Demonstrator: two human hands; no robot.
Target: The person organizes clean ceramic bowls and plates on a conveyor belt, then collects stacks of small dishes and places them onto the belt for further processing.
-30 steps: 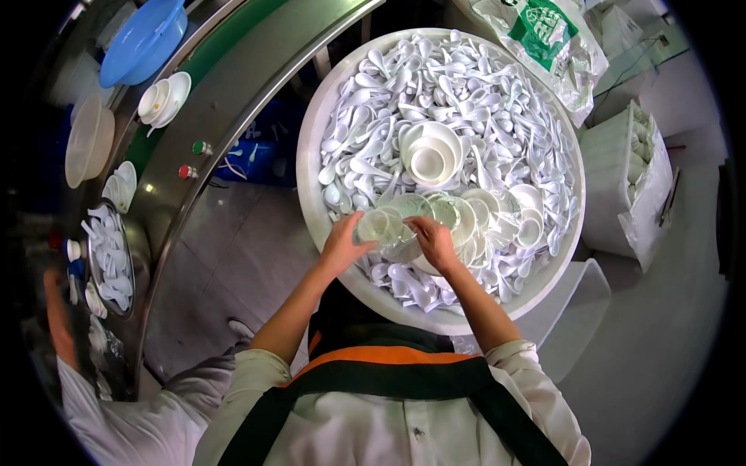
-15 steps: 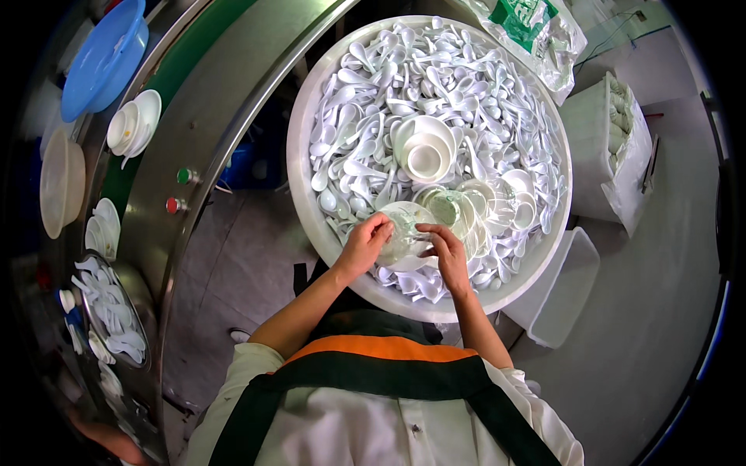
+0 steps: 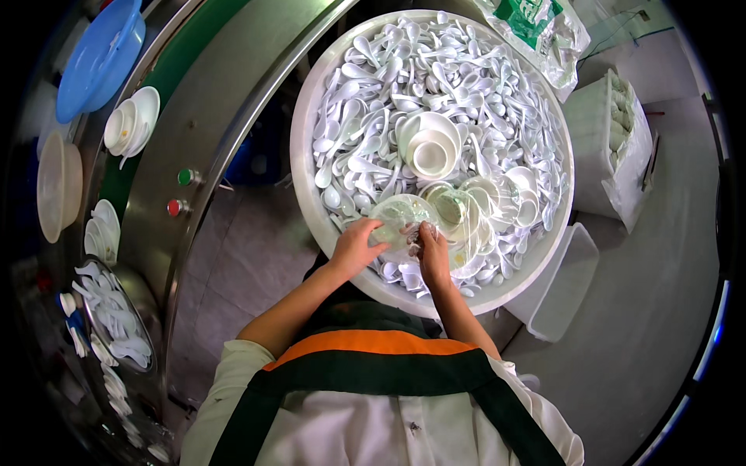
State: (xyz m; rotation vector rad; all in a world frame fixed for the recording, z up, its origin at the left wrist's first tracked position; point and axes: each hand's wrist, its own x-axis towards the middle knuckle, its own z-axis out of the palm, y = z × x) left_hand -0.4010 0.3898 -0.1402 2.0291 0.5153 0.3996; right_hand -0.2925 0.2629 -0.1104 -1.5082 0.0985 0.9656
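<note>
Left hand (image 3: 359,247) pinches a plate's (image 3: 399,211) edge, tub's (image 3: 301,159) seven o'clock. Right hand (image 3: 433,252) has fingers curled at six, can't tell around what. Bag (image 3: 542,39) near one: green print.

A big white tub full of spoons, beside a curved metal counter.
In the upper centre of the frame, the white tub (image 3: 302,147) is heaped with white spoons (image 3: 353,116); directly on them, a few nested white bowls (image 3: 430,155) are set near the middle, and dishes in clear wrap (image 3: 483,221) are laid lower right of these. Along the left side, the counter (image 3: 221,97) is topped by a blue basin (image 3: 97,58) at upper left, a beige basin (image 3: 59,190), stacked white dishes (image 3: 140,124) and, lower down, a metal bowl (image 3: 140,299) filled with spoons.
</note>
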